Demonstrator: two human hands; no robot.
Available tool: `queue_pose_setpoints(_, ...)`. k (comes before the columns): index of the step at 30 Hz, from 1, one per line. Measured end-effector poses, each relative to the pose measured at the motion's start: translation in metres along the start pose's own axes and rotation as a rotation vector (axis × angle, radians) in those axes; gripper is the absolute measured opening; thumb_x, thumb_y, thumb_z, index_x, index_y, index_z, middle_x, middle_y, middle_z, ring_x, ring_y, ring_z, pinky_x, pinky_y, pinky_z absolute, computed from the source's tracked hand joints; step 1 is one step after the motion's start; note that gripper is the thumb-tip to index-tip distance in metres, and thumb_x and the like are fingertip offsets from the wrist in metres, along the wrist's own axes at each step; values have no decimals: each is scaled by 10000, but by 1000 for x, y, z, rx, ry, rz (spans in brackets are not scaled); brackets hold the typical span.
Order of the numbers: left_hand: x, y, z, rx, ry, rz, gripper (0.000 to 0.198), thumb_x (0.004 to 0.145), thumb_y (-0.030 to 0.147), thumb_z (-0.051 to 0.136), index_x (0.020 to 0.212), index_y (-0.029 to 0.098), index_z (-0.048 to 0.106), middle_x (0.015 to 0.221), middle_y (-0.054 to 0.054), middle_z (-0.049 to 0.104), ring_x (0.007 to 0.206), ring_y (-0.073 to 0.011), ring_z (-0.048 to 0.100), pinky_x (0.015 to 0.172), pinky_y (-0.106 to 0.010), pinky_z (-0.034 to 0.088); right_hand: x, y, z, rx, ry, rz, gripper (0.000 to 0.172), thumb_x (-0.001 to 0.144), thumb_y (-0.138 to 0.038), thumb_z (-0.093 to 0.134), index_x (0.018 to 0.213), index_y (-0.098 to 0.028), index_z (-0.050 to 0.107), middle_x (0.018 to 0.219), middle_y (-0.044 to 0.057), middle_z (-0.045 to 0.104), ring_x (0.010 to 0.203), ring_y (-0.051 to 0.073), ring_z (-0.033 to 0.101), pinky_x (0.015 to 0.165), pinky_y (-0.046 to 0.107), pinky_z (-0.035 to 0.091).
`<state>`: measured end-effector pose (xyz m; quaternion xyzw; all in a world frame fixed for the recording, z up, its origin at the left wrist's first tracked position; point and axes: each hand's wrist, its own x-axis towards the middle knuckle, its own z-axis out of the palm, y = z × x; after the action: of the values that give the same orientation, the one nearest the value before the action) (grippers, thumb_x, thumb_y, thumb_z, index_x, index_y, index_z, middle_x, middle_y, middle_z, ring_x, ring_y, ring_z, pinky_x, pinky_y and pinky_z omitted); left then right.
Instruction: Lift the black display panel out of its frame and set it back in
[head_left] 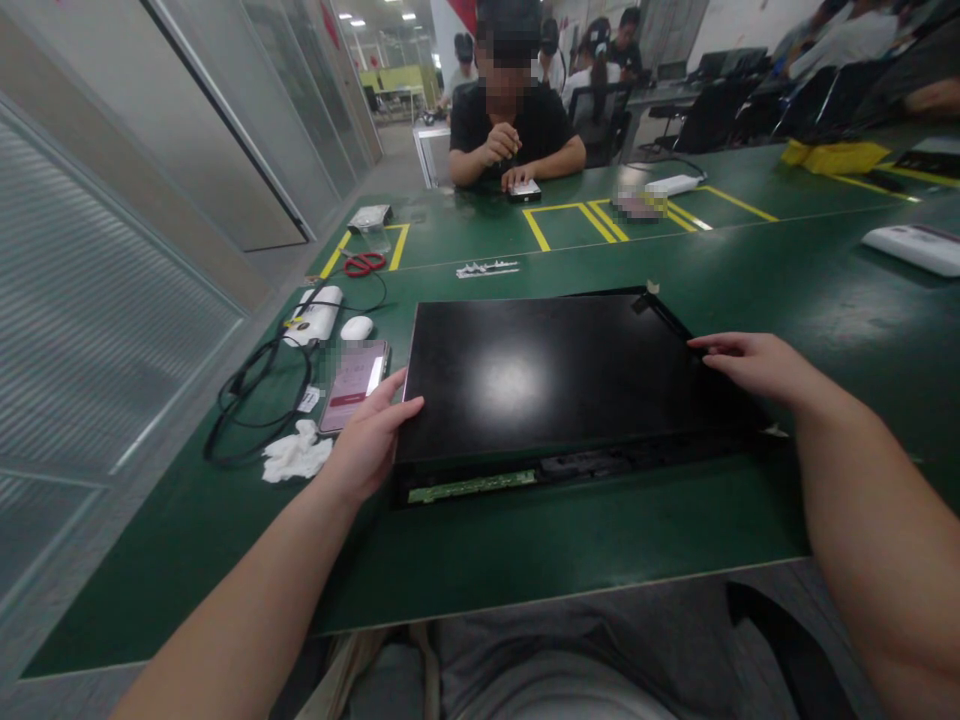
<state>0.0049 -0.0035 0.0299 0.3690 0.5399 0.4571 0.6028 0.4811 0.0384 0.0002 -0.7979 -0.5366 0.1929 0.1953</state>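
Note:
A large black screen panel (547,375) lies flat on the green table (525,545), with a narrow green circuit strip (472,487) showing along its near edge. My left hand (369,440) grips the panel's left edge, thumb on top and fingers under the side. My right hand (754,362) rests on the panel's right edge with fingers curled over it. The panel sits on a black frame whose far right corner (651,297) pokes out.
Left of the panel lie a phone (354,372), a white mouse (357,327), a white cylinder (315,315), a looped black cable (255,400) and a crumpled white cloth (296,455). Red scissors (364,263) lie farther back. A person in black sits across the table; others sit behind.

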Motion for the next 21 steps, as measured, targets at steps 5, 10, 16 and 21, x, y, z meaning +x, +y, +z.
queue_pose_setpoints(5,0,0,2,1,34,-4,750,741,140,739,1477,169,599,1054,-81,829,958,-287,791,705,-314,646,0,1,1,5,-3,9,388,825,-229,614,1162,-211,806,805,21,695,720,173,596,731,315,472)
queue_pose_setpoints(10,-1,0,4,10,60,-18,743,738,127,730,1468,167,598,1029,-75,829,959,-293,789,718,-328,646,-2,-2,0,-17,-20,10,434,821,-186,594,1203,-225,795,832,16,664,726,171,586,728,313,455)
queue_pose_setpoints(16,0,-2,3,2,67,-9,720,724,124,734,1434,170,620,1020,-71,826,959,-293,787,723,-333,647,-2,-2,0,-41,-13,7,452,824,-193,591,1231,-227,783,860,19,670,762,175,603,747,313,464)
queue_pose_setpoints(21,3,-2,1,12,82,-7,633,746,152,732,1374,182,656,981,-57,823,907,-273,788,668,-299,634,2,2,1,-108,-3,-29,445,808,-263,620,1222,-242,782,891,26,688,807,194,639,797,334,494)
